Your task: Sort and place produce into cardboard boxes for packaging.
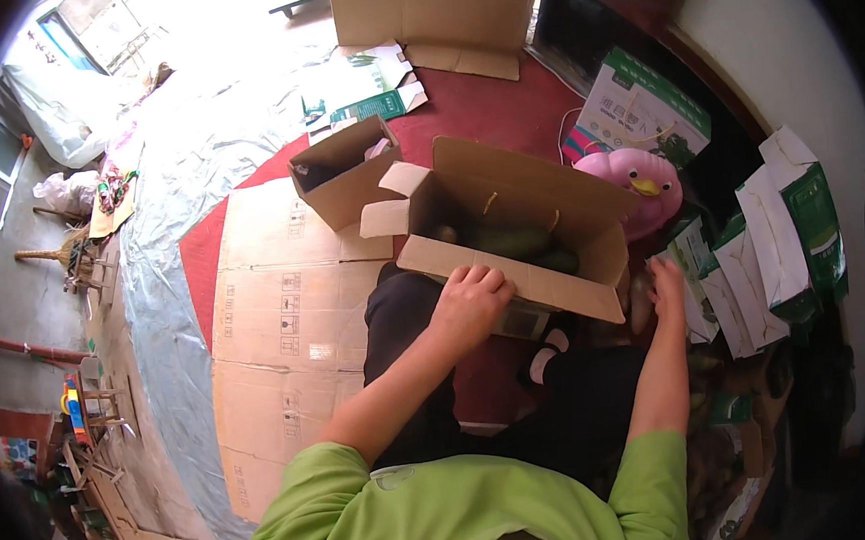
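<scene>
In front of me stands an open cardboard box (544,287) with its flaps up. Inside lie long dark green vegetables (511,241), partly in shadow; their exact kind is unclear. My left hand (473,302) rests on the box's near flap, fingers curled over its edge. To the right of the box, my right hand (666,289) reaches down with bent fingers at a pale, elongated thing (641,302), whose kind I cannot make out. Folded white-and-green cartons (739,284) lean just right of that hand.
A smaller open cardboard box (348,181) stands behind, left of the main one. Beyond the right side sit a pink duck-shaped toy (637,187) and a white-and-green carton (642,105). Flattened cardboard (291,330) and plastic sheeting (162,339) cover the floor at left.
</scene>
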Demonstrator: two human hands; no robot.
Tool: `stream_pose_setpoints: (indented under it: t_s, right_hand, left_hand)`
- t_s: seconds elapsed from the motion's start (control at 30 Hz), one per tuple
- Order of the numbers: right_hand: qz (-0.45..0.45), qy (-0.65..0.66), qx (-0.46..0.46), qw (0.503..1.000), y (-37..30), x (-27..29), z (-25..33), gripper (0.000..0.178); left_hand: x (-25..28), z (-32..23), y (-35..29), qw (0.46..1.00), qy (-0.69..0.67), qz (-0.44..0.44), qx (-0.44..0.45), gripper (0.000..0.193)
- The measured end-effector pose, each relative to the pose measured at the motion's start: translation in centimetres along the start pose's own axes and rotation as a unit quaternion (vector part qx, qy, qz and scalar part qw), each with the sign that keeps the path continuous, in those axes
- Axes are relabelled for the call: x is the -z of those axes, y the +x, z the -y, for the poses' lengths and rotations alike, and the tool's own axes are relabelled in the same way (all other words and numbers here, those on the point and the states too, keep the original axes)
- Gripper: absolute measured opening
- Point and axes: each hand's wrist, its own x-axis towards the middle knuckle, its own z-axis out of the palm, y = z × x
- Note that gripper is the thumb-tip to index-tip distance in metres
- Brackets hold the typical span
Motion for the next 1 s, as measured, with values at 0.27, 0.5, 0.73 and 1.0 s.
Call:
stream_pose_setpoints:
  t_s: [0.27,0.5,0.73,1.0]
  right_hand:
    - [0.019,-0.029,-0.048,0.998,1.7,0.0,-1.1,0.034]
    - [0.055,-0.031,-0.065,0.996,1.2,-1.4,-0.2,0.047]
    - [0.099,-0.023,-0.077,0.992,-0.2,-2.0,0.9,0.051]
    - [0.095,-0.028,-0.079,0.992,0.8,-1.8,0.1,0.049]
  left_hand:
    - [0.2,0.0,0.1,1.0,-0.006,0.006,0.001,0.027]
    - [0.8,0.2,-0.2,1.0,-0.015,0.0,0.007,0.027]
    - [2.7,1.2,-1.0,0.999,-0.025,-0.04,0.027,0.026]
    - [2.8,1.0,-0.6,0.998,-0.027,-0.052,0.037,0.025]
